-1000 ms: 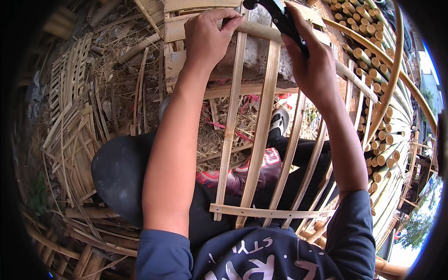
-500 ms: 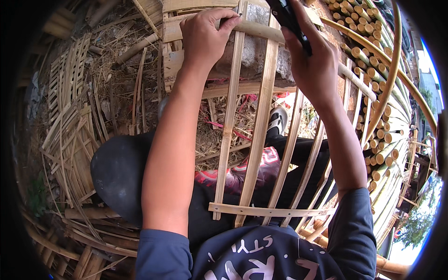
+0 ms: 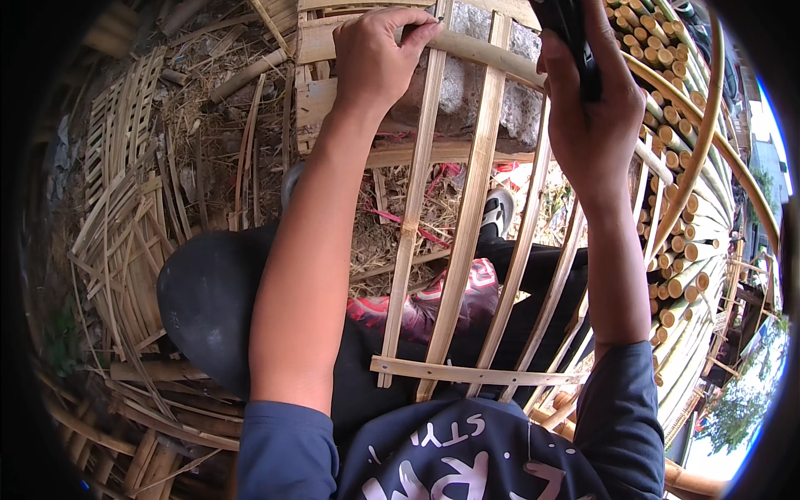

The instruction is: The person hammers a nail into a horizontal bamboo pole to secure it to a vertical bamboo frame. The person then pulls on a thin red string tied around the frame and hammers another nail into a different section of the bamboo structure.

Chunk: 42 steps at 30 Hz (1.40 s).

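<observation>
My left hand (image 3: 377, 60) pinches a small dark nail (image 3: 439, 20) at the upper end of a bamboo slat (image 3: 417, 175). That slat lies across a round bamboo pole (image 3: 487, 55), and the fingers rest beside the crossing. Raised to the right of it, my right hand (image 3: 596, 117) is closed round a black hand tool (image 3: 570, 33); its upper end runs out of view, so its exact kind is hidden. Several slats run down from the pole toward my lap, joined near my body by a flat cross strip (image 3: 475, 374) with small dots along it.
Behind the pole is a rough grey stone block (image 3: 467, 96) with wooden boards (image 3: 317, 104) by it. Cut bamboo poles (image 3: 679, 217) are stacked at the right, with a bent bamboo pole (image 3: 707, 125) in front. Split bamboo strips (image 3: 125, 242) lie heaped at the left.
My right hand and the black tool have shifted right, away from the left hand. The left hand keeps its pinch at the slat's end; the view has shifted slightly.
</observation>
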{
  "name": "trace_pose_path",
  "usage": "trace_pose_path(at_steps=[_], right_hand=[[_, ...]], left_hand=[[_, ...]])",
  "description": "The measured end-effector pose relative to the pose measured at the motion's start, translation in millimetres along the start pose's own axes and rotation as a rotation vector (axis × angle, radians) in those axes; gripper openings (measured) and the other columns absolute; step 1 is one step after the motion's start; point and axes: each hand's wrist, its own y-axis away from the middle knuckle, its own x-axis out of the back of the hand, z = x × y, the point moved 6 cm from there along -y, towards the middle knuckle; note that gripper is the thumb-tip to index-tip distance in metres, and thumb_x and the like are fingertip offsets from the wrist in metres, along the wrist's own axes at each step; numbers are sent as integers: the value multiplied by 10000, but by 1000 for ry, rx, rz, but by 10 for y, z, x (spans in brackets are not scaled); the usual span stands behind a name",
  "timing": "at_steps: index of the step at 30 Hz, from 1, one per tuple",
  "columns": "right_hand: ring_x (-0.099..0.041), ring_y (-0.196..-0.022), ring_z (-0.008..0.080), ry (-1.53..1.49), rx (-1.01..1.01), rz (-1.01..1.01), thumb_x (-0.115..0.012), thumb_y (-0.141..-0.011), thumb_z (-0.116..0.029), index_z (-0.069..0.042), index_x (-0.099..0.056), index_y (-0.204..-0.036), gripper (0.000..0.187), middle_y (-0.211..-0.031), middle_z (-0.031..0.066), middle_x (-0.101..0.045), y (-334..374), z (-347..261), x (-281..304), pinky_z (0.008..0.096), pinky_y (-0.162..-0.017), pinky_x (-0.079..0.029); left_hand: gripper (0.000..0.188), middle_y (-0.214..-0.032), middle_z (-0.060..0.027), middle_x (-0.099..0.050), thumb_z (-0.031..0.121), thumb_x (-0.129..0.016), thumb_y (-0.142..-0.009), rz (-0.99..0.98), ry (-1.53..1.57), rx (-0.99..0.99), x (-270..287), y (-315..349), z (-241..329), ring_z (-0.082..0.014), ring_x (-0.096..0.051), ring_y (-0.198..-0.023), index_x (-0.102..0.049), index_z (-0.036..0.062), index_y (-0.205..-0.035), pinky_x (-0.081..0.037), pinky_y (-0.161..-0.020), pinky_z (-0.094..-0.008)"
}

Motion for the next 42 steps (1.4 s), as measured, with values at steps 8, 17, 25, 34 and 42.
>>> trace_pose_path(at_steps=[8,17,25,34,42], right_hand=[[-704,-881,231,121,-231,19,-565,-923,14,-41,-495,-1454,538,-1173,209,-699,-67,21,190,332,-730,-565],[-516,-654,26,-21,-350,-97,-647,-996,-181,-201,-475,-1507,540,-796,-13,-631,102,181,74,218,-587,-449],[-735,-802,186,35,-287,-161,-665,-965,-180,-133,-487,-1480,548,-1014,191,-745,-8,90,44,332,-759,-550],[-673,-802,109,72,-126,35,-637,-986,-127,-137,-461,-1507,550,-1062,108,-740,-49,44,117,291,-757,-544],[-745,-874,344,108,27,-73,-636,-928,-20,-77,-490,-1465,559,-1029,226,-729,-164,-144,15,403,-703,-571]], left_hand=[[201,-962,-57,-771,270,-781,-870,51,80,1,23,-59,135,-195,-736,-901,-782,100,-979,-556,-800,-306],[208,-919,-61,-766,252,-808,-839,62,111,30,90,-103,219,-193,-732,-874,-772,76,-944,-546,-793,-306],[197,-912,-72,-763,230,-808,-836,60,143,50,98,-155,230,-191,-727,-870,-766,57,-921,-539,-805,-305],[176,-922,-78,-767,175,-821,-815,61,233,81,90,-178,146,-186,-725,-888,-765,30,-899,-538,-837,-301],[175,-913,-77,-769,189,-827,-811,109,157,23,103,-158,54,-182,-725,-881,-774,38,-881,-541,-831,-303]])
